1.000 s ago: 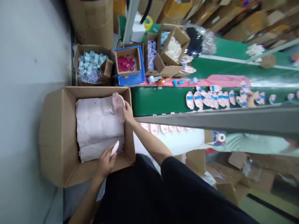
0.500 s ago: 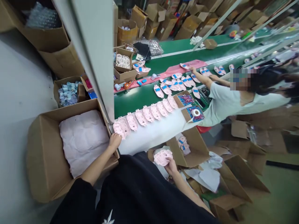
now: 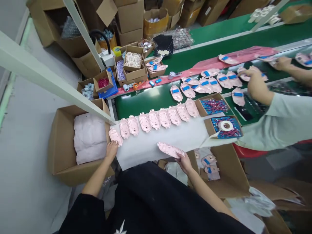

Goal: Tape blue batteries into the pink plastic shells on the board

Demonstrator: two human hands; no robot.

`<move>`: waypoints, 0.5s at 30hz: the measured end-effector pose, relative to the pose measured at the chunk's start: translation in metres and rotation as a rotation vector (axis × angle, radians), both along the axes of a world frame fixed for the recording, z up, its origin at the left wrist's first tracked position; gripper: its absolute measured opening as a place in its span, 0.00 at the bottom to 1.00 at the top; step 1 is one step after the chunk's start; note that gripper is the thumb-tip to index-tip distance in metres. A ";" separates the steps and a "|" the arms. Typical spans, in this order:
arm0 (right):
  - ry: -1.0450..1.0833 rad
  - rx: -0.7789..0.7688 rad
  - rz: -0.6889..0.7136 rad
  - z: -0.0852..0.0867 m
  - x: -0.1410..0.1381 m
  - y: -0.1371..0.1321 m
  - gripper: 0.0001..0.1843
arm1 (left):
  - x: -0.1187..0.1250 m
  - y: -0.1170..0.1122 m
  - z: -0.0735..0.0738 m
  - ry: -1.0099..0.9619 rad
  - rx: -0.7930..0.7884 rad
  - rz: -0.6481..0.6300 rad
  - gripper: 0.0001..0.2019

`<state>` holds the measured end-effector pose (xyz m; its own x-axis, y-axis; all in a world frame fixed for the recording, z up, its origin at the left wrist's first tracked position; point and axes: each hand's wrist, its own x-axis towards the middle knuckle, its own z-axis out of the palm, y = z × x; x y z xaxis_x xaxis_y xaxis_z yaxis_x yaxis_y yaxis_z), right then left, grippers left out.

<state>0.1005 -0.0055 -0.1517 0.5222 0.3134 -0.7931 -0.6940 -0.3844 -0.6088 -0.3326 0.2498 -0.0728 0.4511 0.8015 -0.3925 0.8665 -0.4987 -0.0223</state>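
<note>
My left hand (image 3: pixel 111 150) rests its fingers on a pink plastic shell (image 3: pixel 115 136) at the left end of a row of pink shells (image 3: pixel 158 118) laid along a white sheet (image 3: pixel 156 143). My right hand (image 3: pixel 184 161) is closed on another pink shell (image 3: pixel 170 150), held flat just above the sheet's near edge. A large cardboard box (image 3: pixel 60 152) with pink-white wrapped stacks (image 3: pixel 89 138) stands left of my left hand.
A green conveyor belt (image 3: pixel 151 97) carries pink shells with blue tape (image 3: pixel 207 84). A co-worker in a pale green sleeve (image 3: pixel 280 120) reaches over it on the right. Small boxes of parts (image 3: pixel 133 65) sit at the belt's left end. An open box (image 3: pixel 226 172) stands beside my right hand.
My view swung from the large box to the sheet. Both hands carried pink shells out of the box; the left set one at the row's end, the right brought its shell up over the sheet.
</note>
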 end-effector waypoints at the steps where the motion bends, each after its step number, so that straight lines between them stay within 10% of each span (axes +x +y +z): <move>1: 0.025 -0.002 -0.010 -0.002 0.007 -0.006 0.30 | 0.002 0.001 0.000 0.013 0.005 0.029 0.19; 8: 0.028 0.109 -0.181 -0.018 0.028 -0.035 0.21 | 0.027 0.010 0.010 0.049 0.039 0.125 0.21; 15: -0.256 0.197 -0.368 -0.007 0.103 0.030 0.21 | 0.014 -0.067 -0.013 -0.091 0.269 0.124 0.25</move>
<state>0.2035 0.0245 -0.1582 0.7972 0.2027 -0.5687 -0.5805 -0.0017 -0.8143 -0.3185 0.1828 -0.0861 0.3668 0.9224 -0.1213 0.9250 -0.3755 -0.0584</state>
